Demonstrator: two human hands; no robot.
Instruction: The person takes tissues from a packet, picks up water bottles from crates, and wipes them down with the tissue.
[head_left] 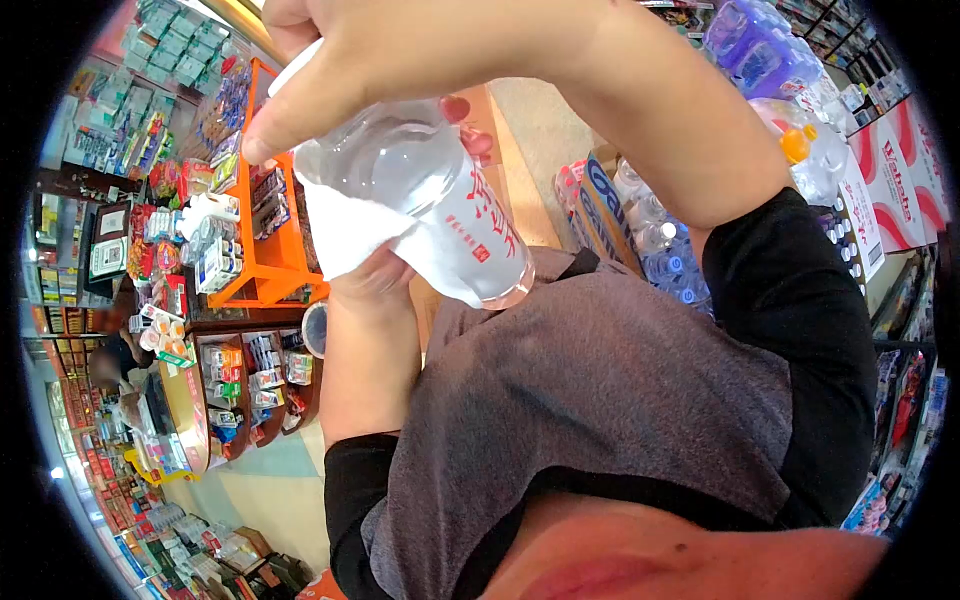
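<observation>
A clear cup with red Chinese characters (487, 215) is tilted in front of my chest, its mouth toward the upper left. White cloth or tissue (345, 232) wraps its lower left side. My left hand (378, 277) grips the cup from below through this white cloth; most of its fingers are hidden. Above the cup's mouth, my right hand (335, 75) is closed, thumb stretched down beside the rim. A white edge, apparently of the same cloth, shows between its thumb and fingers. Whether its fingertips touch the cup is hidden.
An orange rack (265, 275) with packaged goods stands at left. Below it is a wooden counter (215, 400) with stocked shelves. Bottled water (660, 240) and red-and-white cartons (890, 190) are at right. A person (120, 350) is at far left.
</observation>
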